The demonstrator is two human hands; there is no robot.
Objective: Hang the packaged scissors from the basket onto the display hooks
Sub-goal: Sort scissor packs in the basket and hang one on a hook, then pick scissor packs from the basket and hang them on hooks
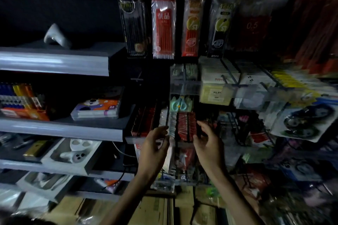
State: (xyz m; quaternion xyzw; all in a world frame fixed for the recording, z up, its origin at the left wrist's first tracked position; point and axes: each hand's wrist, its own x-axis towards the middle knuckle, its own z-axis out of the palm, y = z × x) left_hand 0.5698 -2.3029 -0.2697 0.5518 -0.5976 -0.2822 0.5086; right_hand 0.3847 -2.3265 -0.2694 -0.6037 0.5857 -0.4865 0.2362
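Both my hands reach up to a dim display rack. My left hand (155, 147) has its fingers spread and touches the edge of a row of white-backed packets (169, 124) hanging on a hook. My right hand (206, 141) is open beside a stack of red packaged items (185, 126) on the neighbouring hook. A teal pair of packaged scissors (181, 105) hangs just above them. Neither hand clearly grips anything. No basket is in view.
Pen refill packs (163, 20) hang higher up. Clear bins with boxed stock (215, 86) jut out at the right. Grey shelves (60, 129) with stationery stand at the left. Cardboard boxes (155, 210) lie below. The right side is blurred.
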